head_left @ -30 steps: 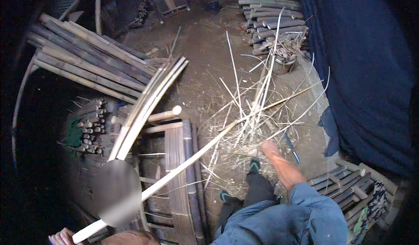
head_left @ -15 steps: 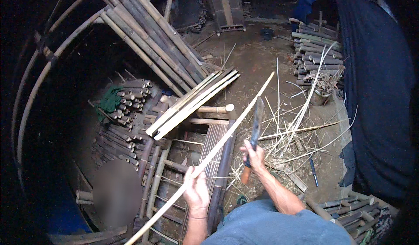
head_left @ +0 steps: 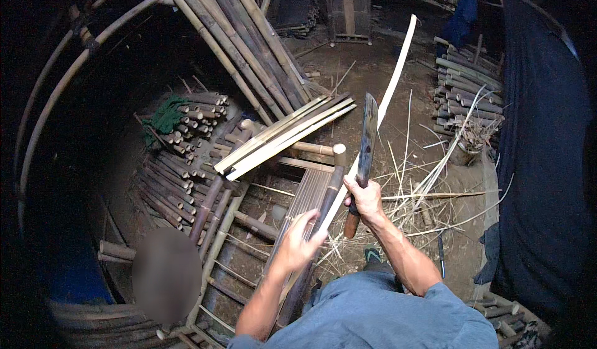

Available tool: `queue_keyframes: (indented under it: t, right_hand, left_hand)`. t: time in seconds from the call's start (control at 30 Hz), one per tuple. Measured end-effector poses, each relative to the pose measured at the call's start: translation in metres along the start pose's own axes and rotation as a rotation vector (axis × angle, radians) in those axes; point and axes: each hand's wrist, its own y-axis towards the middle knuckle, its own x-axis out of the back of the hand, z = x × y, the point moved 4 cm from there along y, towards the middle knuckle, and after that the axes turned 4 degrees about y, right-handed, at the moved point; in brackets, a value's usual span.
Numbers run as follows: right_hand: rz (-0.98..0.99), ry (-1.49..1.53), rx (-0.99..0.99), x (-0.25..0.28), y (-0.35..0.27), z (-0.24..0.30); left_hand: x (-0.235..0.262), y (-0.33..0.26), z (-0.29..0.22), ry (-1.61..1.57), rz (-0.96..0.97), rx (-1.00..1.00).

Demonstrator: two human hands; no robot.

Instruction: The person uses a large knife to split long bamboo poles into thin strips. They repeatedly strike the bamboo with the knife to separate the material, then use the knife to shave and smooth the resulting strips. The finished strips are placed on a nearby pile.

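Note:
My right hand (head_left: 365,200) is closed round the wooden handle of a machete (head_left: 367,139), whose dark blade points up and away. A long pale bamboo strip (head_left: 396,78) slants from the far side, past the blade and my right thumb, down to my left hand (head_left: 297,243). The fingers of that hand are apart beside the strip, with no firm grip to be seen. Its lower part is hidden by the left hand. Below both hands is a bamboo frame with a slatted top (head_left: 306,196). Several split bamboo pieces (head_left: 292,136) lie across its far end.
Bamboo shavings (head_left: 423,200) litter the ground at right. A slim dark tool (head_left: 441,255) lies there. Cut bamboo (head_left: 466,88) is stacked by a dark cloth (head_left: 541,144); more short poles (head_left: 180,181) are piled at left. Long poles (head_left: 242,44) lean at the upper left.
The bamboo strip has moved forward and is steeper, its far end higher. My left hand has loosened its hold on the strip. The machete now stands more upright, close beside the strip.

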Motion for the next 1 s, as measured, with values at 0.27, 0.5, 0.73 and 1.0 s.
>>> queue_keyframes:
  t: [0.27,0.5,0.73,1.0]
  right_hand:
    - [-0.059,-0.906,0.652,0.026,0.016,0.081]
    - [0.323,-1.33,0.763,0.022,0.006,0.072]
    - [0.19,-1.291,0.66,0.03,0.048,0.079]
    - [0.102,-1.268,0.832,0.066,0.066,0.11]
  left_hand:
    - [-0.05,0.049,0.03,-0.801,0.126,0.421]
    - [-0.043,0.053,0.024,-0.309,-0.154,0.42]
    - [-0.046,-0.001,0.013,-0.069,-0.195,0.291]
    - [-0.047,-0.048,0.007,0.039,-0.143,0.24]
